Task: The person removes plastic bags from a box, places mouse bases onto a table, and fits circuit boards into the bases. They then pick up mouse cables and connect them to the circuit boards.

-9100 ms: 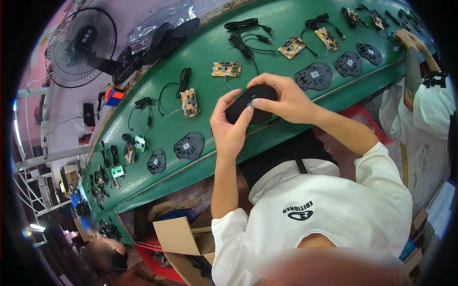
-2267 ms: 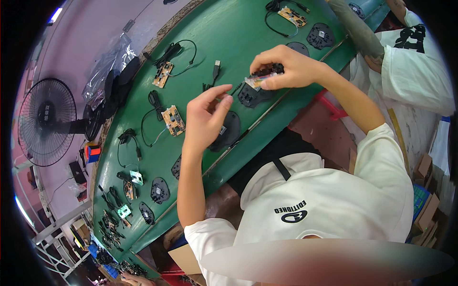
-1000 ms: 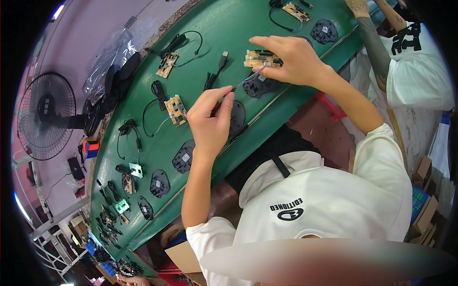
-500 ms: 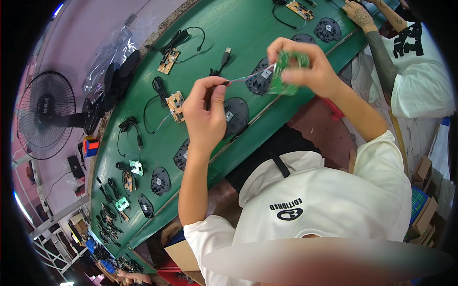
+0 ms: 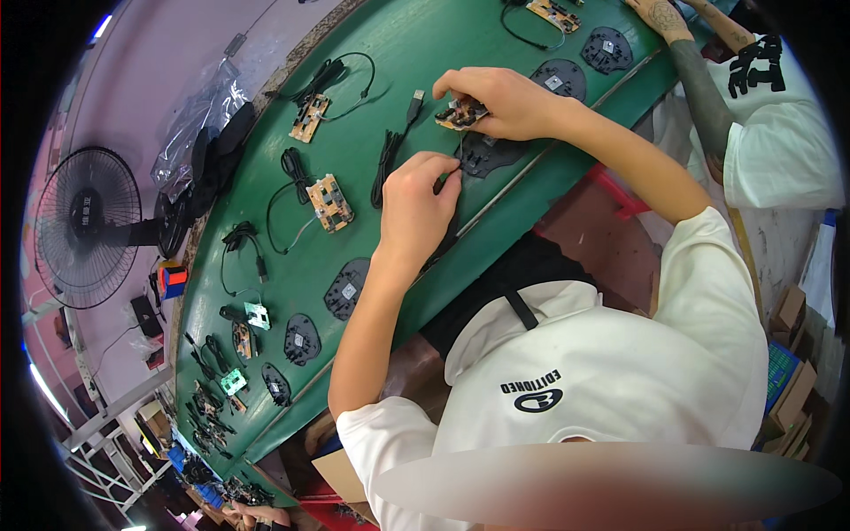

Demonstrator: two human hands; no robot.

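My right hand point(image 5: 509, 102) grips a small circuit board point(image 5: 460, 113), its brown, component-covered side showing. Below and to its left, my left hand point(image 5: 418, 205) has thumb and forefinger pinched at the cable's end, where a thin wire runs up to the board; the fingers hide most of that end. The black USB cable point(image 5: 387, 159) lies bundled beside my left hand, its plug pointing away. Under my right hand sits a black plastic base point(image 5: 487, 157), partly covered by the hands. Another black base point(image 5: 556, 81) lies just beyond my right wrist.
On the green bench point(image 5: 266, 177) lie a brown circuit board point(image 5: 331, 205) with its cable, another wired board point(image 5: 310, 118), and several black bases along the near edge. A black fan point(image 5: 87, 221) stands at left. A co-worker's tattooed arm point(image 5: 695, 84) rests at the far right.
My right hand has moved left and turned the board from its green side to its brown side. My left hand has shifted right and slightly nearer, closing the gap between the hands.
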